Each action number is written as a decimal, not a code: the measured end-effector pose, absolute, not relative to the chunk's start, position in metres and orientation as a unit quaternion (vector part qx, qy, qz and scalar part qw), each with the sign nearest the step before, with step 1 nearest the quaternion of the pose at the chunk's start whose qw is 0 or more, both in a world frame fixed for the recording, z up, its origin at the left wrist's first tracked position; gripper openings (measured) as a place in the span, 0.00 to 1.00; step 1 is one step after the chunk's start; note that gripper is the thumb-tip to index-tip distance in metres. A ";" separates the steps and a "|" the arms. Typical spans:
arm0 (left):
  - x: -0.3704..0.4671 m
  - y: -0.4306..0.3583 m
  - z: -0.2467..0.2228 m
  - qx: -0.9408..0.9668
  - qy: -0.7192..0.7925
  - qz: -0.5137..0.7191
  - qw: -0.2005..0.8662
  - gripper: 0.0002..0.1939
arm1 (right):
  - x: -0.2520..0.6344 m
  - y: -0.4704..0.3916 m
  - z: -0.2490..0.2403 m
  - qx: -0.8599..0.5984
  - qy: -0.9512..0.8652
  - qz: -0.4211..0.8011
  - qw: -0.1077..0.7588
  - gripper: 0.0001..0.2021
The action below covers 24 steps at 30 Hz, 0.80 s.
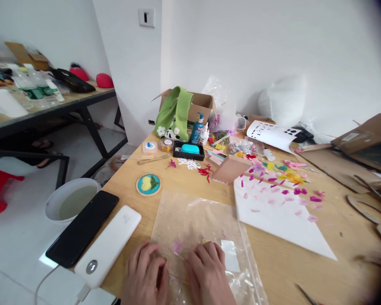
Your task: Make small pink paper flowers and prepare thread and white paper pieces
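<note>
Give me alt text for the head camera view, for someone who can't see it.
Two bare hands, left and right, rest on a clear plastic sheet on a wooden craft table. Pink and purple petals lie over white paper to the right; a black phone and white power bank sit at left.

The phone (82, 228) lies left of the power bank (109, 245). The plastic bag (197, 212) is right of both. The paper (282, 224) is right of the bag. The box (204, 101) sits far behind, near the wall (241, 46).
</note>
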State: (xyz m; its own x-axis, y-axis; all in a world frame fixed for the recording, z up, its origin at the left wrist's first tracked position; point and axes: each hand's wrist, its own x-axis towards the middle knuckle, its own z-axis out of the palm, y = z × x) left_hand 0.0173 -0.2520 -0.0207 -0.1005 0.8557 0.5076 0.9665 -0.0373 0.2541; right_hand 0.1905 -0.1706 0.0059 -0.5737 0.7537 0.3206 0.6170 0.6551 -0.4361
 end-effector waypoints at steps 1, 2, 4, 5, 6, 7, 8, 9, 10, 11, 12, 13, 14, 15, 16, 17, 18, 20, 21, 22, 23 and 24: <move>0.017 -0.252 -0.021 -0.663 -0.687 -0.280 0.098 0.03 | 0.191 -0.170 0.006 -0.392 -0.876 0.140 0.243 0.10; 0.018 -0.252 -0.021 -0.663 -0.687 -0.280 0.098 0.03 | 0.192 -0.170 0.006 -0.393 -0.875 0.143 0.242 0.10; 0.018 -0.253 -0.021 -0.663 -0.687 -0.279 0.098 0.02 | 0.194 -0.170 0.006 -0.394 -0.874 0.152 0.240 0.10; 0.018 -0.253 -0.021 -0.663 -0.688 -0.279 0.099 0.02 | 0.195 -0.170 0.006 -0.392 -0.874 0.155 0.240 0.10; 0.018 -0.253 -0.021 -0.661 -0.690 -0.278 0.099 0.02 | 0.195 -0.171 0.007 -0.390 -0.874 0.157 0.241 0.10; 0.018 -0.253 -0.021 -0.660 -0.691 -0.278 0.100 0.02 | 0.195 -0.171 0.007 -0.389 -0.875 0.156 0.243 0.10; 0.018 -0.253 -0.021 -0.660 -0.691 -0.277 0.102 0.01 | 0.195 -0.171 0.006 -0.387 -0.876 0.153 0.245 0.10; 0.018 -0.253 -0.022 -0.661 -0.691 -0.275 0.104 0.02 | 0.194 -0.171 0.006 -0.385 -0.876 0.151 0.247 0.10; 0.017 -0.253 -0.022 -0.662 -0.690 -0.274 0.106 0.02 | 0.194 -0.171 0.006 -0.385 -0.876 0.151 0.249 0.10; 0.017 -0.253 -0.021 -0.664 -0.689 -0.273 0.107 0.02 | 0.195 -0.170 0.006 -0.387 -0.874 0.153 0.250 0.10; 0.016 -0.252 -0.021 -0.666 -0.686 -0.272 0.108 0.03 | 0.197 -0.170 0.007 -0.391 -0.872 0.157 0.251 0.10; 0.016 -0.252 -0.021 -0.668 -0.685 -0.271 0.108 0.03 | 0.199 -0.169 0.007 -0.395 -0.869 0.160 0.252 0.11; 0.015 -0.252 -0.021 -0.668 -0.684 -0.271 0.110 0.03 | 0.202 -0.168 0.008 -0.399 -0.867 0.159 0.252 0.11; 0.015 -0.252 -0.022 -0.670 -0.682 -0.271 0.112 0.03 | 0.205 -0.167 0.008 -0.405 -0.864 0.155 0.254 0.11; 0.015 -0.251 -0.023 -0.672 -0.679 -0.272 0.114 0.03 | 0.209 -0.165 0.007 -0.411 -0.862 0.146 0.259 0.11; 0.016 -0.251 -0.024 -0.671 -0.678 -0.276 0.115 0.03 | 0.213 -0.165 0.006 -0.415 -0.861 0.134 0.262 0.11; 0.017 -0.251 -0.026 -0.666 -0.680 -0.285 0.116 0.03 | 0.217 -0.164 0.005 -0.417 -0.861 0.121 0.265 0.10; 0.020 -0.251 -0.032 -0.643 -0.690 -0.313 0.114 0.04 | 0.223 -0.163 0.001 -0.415 -0.865 0.092 0.266 0.10; 0.021 -0.251 -0.035 -0.628 -0.696 -0.329 0.114 0.05 | 0.225 -0.163 -0.001 -0.413 -0.869 0.080 0.262 0.10; 0.022 -0.250 -0.039 -0.619 -0.698 -0.341 0.114 0.05 | 0.226 -0.163 -0.003 -0.412 -0.871 0.071 0.257 0.10; 0.022 -0.249 -0.042 -0.614 -0.699 -0.349 0.116 0.06 | 0.227 -0.164 -0.004 -0.411 -0.873 0.065 0.254 0.10; 0.023 -0.248 -0.045 -0.614 -0.695 -0.354 0.119 0.06 | 0.227 -0.164 -0.005 -0.412 -0.873 0.061 0.255 0.09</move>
